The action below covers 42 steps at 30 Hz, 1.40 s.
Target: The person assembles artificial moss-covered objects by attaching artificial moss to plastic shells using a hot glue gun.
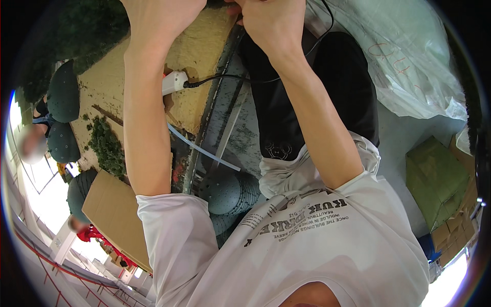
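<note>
Both my arms reach up to the top edge of the picture. My left hand is over a yellow foam board; its fingers are cut off by the frame. My right hand has its fingers curled at the top edge, and whatever they hold is hidden. A white plug block lies on the board beside my left forearm. From it a black cable runs right, passes behind my right wrist and loops up past that hand.
Green moss bits and dark green domes lie on the board's left. A stack of grey-green domes, a clear tube and a cardboard sheet lie below. A clear plastic bag and green boxes are right. Another person sits far left.
</note>
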Motion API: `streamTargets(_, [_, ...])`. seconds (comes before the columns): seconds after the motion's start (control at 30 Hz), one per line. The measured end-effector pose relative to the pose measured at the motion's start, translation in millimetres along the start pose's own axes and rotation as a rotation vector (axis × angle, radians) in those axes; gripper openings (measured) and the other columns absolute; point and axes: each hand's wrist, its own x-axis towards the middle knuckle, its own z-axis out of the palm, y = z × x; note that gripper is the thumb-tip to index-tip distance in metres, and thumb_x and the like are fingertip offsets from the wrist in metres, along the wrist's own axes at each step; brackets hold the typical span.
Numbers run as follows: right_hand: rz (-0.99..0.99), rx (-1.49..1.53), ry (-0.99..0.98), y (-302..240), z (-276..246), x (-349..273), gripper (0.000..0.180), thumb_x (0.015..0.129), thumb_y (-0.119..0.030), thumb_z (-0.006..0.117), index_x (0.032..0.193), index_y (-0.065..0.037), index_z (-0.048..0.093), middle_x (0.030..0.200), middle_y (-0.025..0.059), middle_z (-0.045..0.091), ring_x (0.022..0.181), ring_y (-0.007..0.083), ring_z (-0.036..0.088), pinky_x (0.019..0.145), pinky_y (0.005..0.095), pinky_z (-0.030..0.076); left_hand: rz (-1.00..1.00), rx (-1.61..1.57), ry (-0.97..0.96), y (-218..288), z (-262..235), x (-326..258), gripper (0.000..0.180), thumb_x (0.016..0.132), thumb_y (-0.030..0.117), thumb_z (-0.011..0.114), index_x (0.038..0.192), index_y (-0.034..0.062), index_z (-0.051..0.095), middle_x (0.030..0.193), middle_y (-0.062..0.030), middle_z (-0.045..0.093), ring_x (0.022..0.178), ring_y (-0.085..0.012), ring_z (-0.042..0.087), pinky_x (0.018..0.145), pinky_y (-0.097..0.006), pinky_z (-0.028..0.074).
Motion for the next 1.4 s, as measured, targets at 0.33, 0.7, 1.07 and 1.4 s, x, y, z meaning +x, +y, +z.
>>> streamTargets(0.33, [-0.04,-0.061,0.028,1,3,-2,0.02,0.096,-0.009,0.071,0.104,0.009,0.076,0.082,0.016,0.076,0.067,0.019,0.07,0.062,0.0348,0.052,0.018,0.005,0.04,-3,5,-3,0.075,0.086,0.03,0.085,0.15,0.0182,0.048,0.159,-0.0168,0.037,0.15,-0.0405,0.029,0.121,-0.06,0.022])
streamTargets(0.7, [0.093,0.082,-0.039,-12,-2,-3,0.018,0.097,-0.007,0.071,0.101,0.009,0.065,0.075,0.0128,0.072,0.06,0.0162,0.065,0.055,0.0328,0.049,0.027,-0.016,0.04,-5,2,-5,0.075,0.084,0.027,0.086,0.149,0.0177,0.049,0.158,-0.0172,0.038,0.149,-0.0412,0.031,0.119,-0.06,0.024])
streamTargets(1.07, [0.074,0.052,-0.049,-7,-5,7,0.019,0.097,-0.009,0.074,0.092,0.003,0.06,0.072,0.0111,0.07,0.054,0.0131,0.06,0.05,0.0303,0.045,0.06,0.03,0.13,-15,21,-3,0.076,0.08,0.025,0.087,0.147,0.0164,0.051,0.156,-0.0162,0.041,0.146,-0.0414,0.034,0.118,-0.057,0.025])
streamTargets(1.4, [0.056,0.084,-0.079,-13,-5,3,0.021,0.095,-0.01,0.076,0.091,0.003,0.06,0.072,0.0117,0.071,0.054,0.0135,0.061,0.049,0.0307,0.045,0.049,0.001,0.074,-13,8,-5,0.075,0.081,0.026,0.087,0.146,0.0168,0.052,0.156,-0.0162,0.042,0.145,-0.0403,0.036,0.118,-0.056,0.027])
